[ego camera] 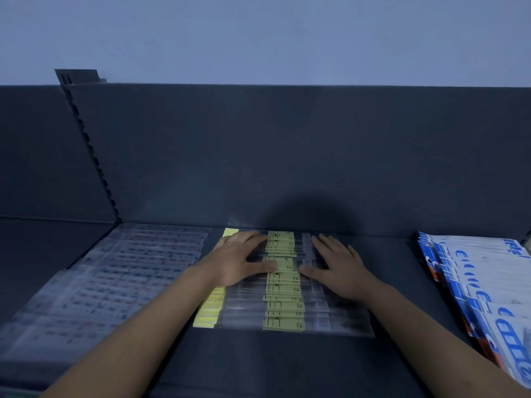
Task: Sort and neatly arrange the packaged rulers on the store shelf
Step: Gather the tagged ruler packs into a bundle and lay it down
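A row of clear-packaged rulers with yellow-green labels (284, 311) lies overlapped on the dark shelf (258, 363), running from the back panel toward the front. My left hand (240, 261) rests flat on the left part of this row, fingers straight, thumb touching a label. My right hand (336, 264) lies flat on the right part, fingers spread. Yellow package ends (209, 310) stick out along the row's left side. A second spread of clear ruler packs with red and blue print (115, 280) covers the shelf's left part.
Blue, white and orange packs (482, 282) lie stacked at the right edge of the shelf. A dark back panel (287, 156) rises behind, with a slotted upright (92, 156) at the left. A bare strip of shelf lies in front of the rulers.
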A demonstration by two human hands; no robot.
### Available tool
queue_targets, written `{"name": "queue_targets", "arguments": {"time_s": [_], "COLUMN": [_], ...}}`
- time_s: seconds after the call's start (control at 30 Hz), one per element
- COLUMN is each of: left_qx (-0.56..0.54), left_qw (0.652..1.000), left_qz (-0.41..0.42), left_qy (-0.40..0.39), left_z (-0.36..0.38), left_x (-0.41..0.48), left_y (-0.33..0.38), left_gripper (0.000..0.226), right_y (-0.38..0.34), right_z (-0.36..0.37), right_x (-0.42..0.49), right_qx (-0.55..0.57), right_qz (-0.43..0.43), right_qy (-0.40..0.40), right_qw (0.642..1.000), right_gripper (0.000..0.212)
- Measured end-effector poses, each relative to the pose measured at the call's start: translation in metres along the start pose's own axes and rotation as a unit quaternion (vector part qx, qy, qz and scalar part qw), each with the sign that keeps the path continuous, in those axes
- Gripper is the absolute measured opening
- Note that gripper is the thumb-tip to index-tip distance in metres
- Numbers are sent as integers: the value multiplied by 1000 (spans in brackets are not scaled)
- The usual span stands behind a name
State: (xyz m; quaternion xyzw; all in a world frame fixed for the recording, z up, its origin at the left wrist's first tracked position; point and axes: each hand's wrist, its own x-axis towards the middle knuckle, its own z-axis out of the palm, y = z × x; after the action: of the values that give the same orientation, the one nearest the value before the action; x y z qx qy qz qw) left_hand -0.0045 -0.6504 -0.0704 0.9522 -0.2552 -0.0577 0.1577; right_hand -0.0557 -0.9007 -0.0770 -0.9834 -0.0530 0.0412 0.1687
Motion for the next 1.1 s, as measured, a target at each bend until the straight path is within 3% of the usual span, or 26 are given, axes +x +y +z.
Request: {"name": "queue_targets", "arguments": {"time_s": [0.23,0.47,0.57,0.7,0.8,0.9,1.03,1.1], "left_qx": [14,15,-2,7,19,14,-15,-27], "left_qw": [999,998,999,999,998,997,996,996], "left_qz": [6,14,11,3,8,22,29,32], "left_qy": [28,51,49,46,59,77,78,76], "left_z": [-1,-2,0,-2,-5,-8,-9,-10], "left_x": [6,10,9,11,13,13,10,9], "left_y": [2,2,-2,-6,-6,-6,-7,-6], "left_gripper": [82,91,90,69,57,51,49,52], "right_y": [1,5,5,9,8,6,6,4], "right_z": [5,1,1,-2,-5,-8,-13,-17], "right_x": [2,9,10,11,11,13,11,9], "right_qx": [18,19,25,56,41,20,59,72], "right_qz": [-11,-22,-28,-26,-32,-36,-35,-33], "right_qy": [60,87,108,96,115,127,100,87], "right_qw": [998,996,993,993,992,991,993,993], "right_gripper": [80,82,72,52,52,55,42,49]}}
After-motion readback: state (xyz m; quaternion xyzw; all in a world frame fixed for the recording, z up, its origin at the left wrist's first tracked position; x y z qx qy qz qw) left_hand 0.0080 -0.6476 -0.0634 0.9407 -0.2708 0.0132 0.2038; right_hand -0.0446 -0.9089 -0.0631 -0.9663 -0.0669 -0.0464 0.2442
